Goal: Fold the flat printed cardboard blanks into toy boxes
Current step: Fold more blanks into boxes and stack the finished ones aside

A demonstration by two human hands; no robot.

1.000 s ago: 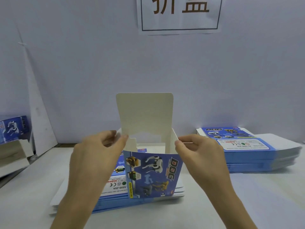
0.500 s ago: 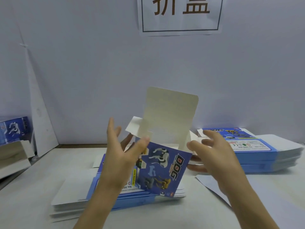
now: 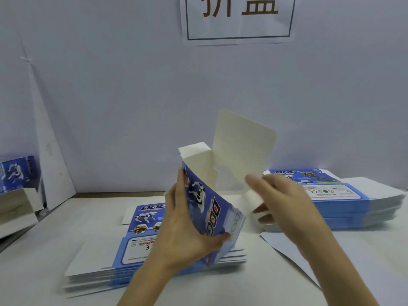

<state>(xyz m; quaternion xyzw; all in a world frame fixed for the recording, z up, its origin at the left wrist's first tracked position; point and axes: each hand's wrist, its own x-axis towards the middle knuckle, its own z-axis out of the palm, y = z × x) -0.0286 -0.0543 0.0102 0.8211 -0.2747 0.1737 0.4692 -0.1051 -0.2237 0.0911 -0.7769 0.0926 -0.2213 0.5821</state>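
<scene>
A half-formed blue toy box (image 3: 212,208) printed with a robot dog and "DOG" hangs tilted to the right above the table, its white lid flap (image 3: 242,149) standing up. My left hand (image 3: 185,230) grips the box's printed front, thumb at the lower edge. My right hand (image 3: 282,202) is at the box's right side with fingers curled around a white side flap (image 3: 254,197). Under the box lies a stack of flat printed blanks (image 3: 136,246).
A second, taller stack of blanks (image 3: 344,199) lies at the right by the wall. A loose white sheet (image 3: 287,248) lies in front of it. Finished boxes (image 3: 17,173) stand at the far left. A paper sign (image 3: 238,18) hangs on the wall.
The box has tipped further right and turned. My left hand now wraps its front face, and my right hand has moved in onto the right side flap.
</scene>
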